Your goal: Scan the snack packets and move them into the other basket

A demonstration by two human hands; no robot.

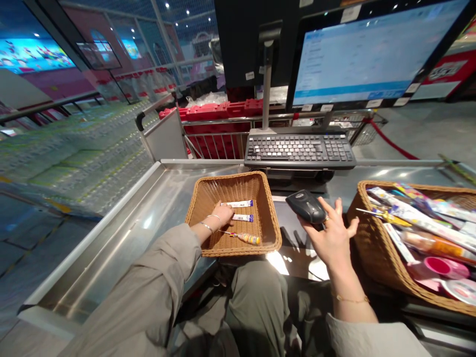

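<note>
My left hand (221, 214) reaches into a square wicker basket (226, 184), its fingertips down by two white-and-blue stick packets (237, 204). A slim yellow-and-orange tube (245, 238) lies in the same basket, just below the hand. My right hand (329, 233) is beside the basket, with a black handheld barcode scanner (307, 207) resting against its palm and the fingers spread. A second wicker basket (375, 258) to the right is full of colourful packaged goods (416, 223).
A steel checkout counter (122, 238) runs under both baskets. A black keyboard (299, 151) and a large monitor (357, 54) stand behind them. Beyond are a metal railing (211, 141) with red crates and a red rope (390, 141). Shrink-wrapped stacked packs (74, 158) fill the left.
</note>
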